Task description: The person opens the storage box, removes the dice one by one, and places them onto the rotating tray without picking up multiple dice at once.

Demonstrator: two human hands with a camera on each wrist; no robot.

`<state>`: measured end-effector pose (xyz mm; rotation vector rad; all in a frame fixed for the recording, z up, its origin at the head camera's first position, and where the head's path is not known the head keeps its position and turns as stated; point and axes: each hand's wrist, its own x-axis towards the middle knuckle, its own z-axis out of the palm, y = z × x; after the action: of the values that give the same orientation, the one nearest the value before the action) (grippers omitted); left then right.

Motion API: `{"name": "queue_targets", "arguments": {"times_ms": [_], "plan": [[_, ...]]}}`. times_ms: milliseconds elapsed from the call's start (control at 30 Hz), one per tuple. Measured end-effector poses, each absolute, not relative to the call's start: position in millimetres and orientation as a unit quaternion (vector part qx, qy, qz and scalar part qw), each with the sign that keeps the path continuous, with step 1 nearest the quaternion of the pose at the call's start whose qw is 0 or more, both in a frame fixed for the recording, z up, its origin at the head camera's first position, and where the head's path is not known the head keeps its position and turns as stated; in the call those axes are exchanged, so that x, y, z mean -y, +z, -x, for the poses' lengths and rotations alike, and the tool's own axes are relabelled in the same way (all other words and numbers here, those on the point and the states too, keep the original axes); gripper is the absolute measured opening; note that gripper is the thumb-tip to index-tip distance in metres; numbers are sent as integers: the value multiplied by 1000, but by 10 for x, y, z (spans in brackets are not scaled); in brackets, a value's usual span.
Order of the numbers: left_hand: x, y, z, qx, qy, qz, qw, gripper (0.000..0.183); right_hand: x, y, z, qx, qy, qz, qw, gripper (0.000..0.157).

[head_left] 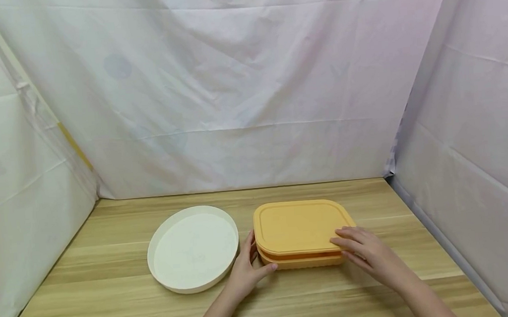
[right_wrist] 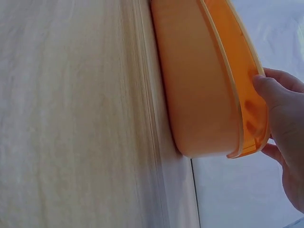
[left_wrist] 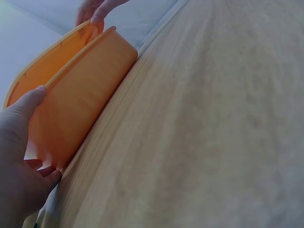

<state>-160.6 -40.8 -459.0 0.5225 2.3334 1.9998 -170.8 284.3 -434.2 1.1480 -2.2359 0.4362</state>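
A yellow-orange plastic food container [head_left: 307, 263] stands on the table with its matching rounded lid [head_left: 295, 225] over it. Between the lid and the container's rim a gap shows along the front. My left hand [head_left: 244, 273] grips the container's near left corner, thumb at the front and fingers round the side. At the right end, my right hand [head_left: 371, 254] pinches the lid's edge, fingers on top and thumb beneath. In the right wrist view the lid's inner face [right_wrist: 247, 80] shows above the container wall [right_wrist: 194, 80]. What the container holds is hidden.
Left of the container lies a round white tray [head_left: 194, 253] with a low rim, close to my left hand. Pale cloth [head_left: 239, 80] hangs behind the wood-grain table [head_left: 110, 269] and at both sides.
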Motion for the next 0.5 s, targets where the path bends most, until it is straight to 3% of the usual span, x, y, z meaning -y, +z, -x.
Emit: {"name": "queue_targets", "arguments": {"times_ms": [500], "plan": [[413,-4710,1664,-757,631,-167,-3,93,-2743,-4157,1770,789,160,-468,364,32]]}}
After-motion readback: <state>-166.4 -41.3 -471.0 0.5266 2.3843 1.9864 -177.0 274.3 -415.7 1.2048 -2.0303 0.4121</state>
